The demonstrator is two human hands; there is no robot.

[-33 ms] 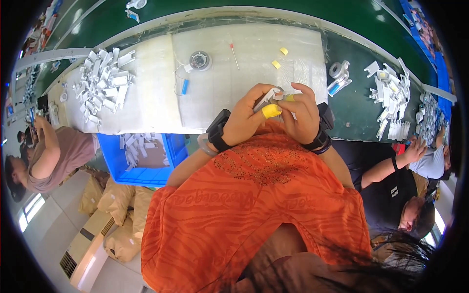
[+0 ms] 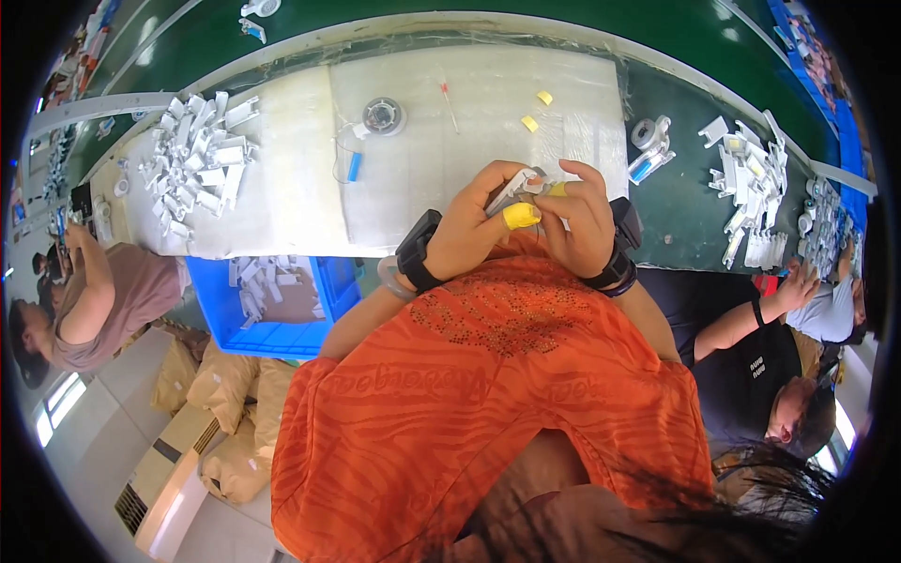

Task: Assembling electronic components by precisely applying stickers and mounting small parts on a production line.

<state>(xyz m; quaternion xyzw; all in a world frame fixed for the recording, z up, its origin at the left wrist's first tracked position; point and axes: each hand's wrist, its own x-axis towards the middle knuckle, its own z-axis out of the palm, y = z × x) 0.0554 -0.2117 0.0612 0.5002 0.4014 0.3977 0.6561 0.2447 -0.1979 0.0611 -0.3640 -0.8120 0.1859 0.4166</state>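
Note:
A small white plastic housing [image 2: 514, 192] is held in front of my chest, above the near edge of the padded table [image 2: 413, 206]. My left hand [image 2: 479, 220] closes round it, thumb wrapped in yellow tape. From the other side, my right hand [image 2: 577, 220] pinches its end with thumb and forefinger, which also has yellow on it. Fingers hide part of the housing. Beyond lie two yellow pieces [image 2: 530, 123], a thin red-ended tool [image 2: 450, 105], a round motor-like part [image 2: 383, 116] and a blue cylindrical cell [image 2: 354, 167] on a wire.
White plastic parts are heaped at the left [image 2: 197, 159] and right [image 2: 751, 178]. A white assembly with a blue cell [image 2: 649, 161] lies right of the padding. A blue crate [image 2: 272, 343] with parts stands below the table's left side. Co-workers sit on both sides.

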